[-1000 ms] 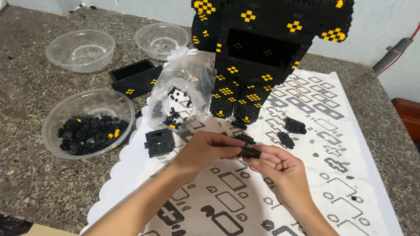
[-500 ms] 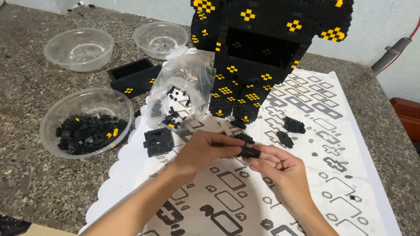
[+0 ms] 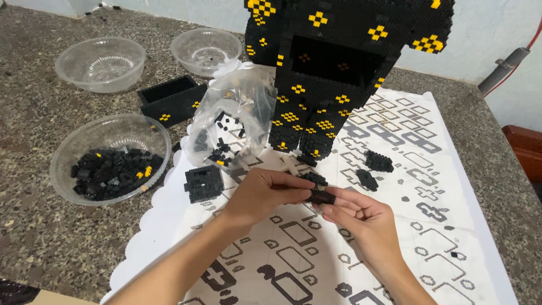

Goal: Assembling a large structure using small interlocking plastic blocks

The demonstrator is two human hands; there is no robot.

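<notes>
- Speckled stone counter (image 3: 34,226), white patterned mat (image 3: 474,237) over it
- Left hand (image 3: 262,195) and right hand (image 3: 364,223) both pinch one small black brick piece (image 3: 322,197) just above the mat; a slipped press could likely drop or split it
- Loose black clusters (image 3: 377,162) near; an elbow may scatter them
- Tall black-and-yellow brick model (image 3: 339,73) just beyond; a nudge risks toppling it; bowl of black bricks (image 3: 110,161) left
</notes>
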